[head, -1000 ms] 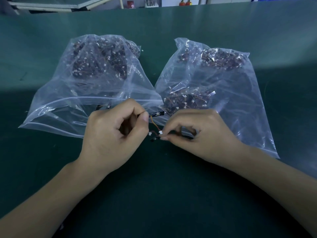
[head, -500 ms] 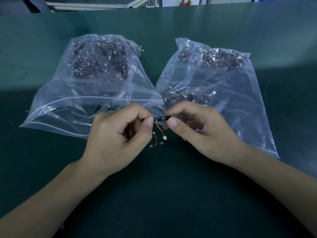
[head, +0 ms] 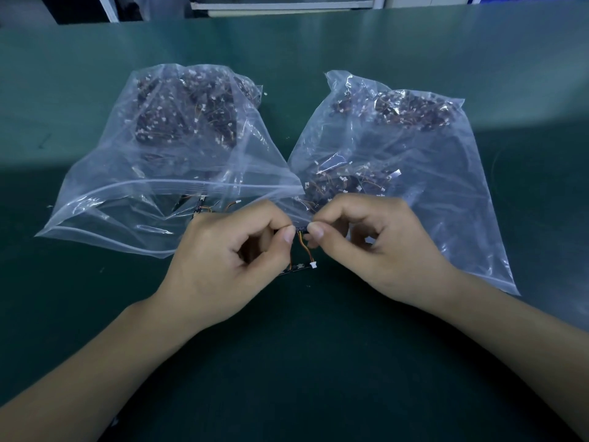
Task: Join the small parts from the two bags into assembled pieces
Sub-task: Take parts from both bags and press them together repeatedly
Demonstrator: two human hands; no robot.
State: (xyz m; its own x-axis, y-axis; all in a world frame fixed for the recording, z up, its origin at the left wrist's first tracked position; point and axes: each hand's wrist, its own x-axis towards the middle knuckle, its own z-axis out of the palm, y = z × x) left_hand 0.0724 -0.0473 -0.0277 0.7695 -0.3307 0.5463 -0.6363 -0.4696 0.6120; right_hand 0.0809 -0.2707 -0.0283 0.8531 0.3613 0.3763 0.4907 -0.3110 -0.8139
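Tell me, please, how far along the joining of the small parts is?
Early, by the look of it. No finished pile shows. Left hand and right hand pinch one small dark strip with wires between them. Left bag and right bag remain well filled.

Electronics assembly workshop, green anti-static bench mat [head: 318, 362], clear bags of small wired parts [head: 178, 122], metal racking [head: 280, 4] behind

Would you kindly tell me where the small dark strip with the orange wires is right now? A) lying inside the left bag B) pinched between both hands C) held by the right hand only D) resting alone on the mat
B: the left hand and right hand each pinch an end of the dark strip, its orange wires hanging below.
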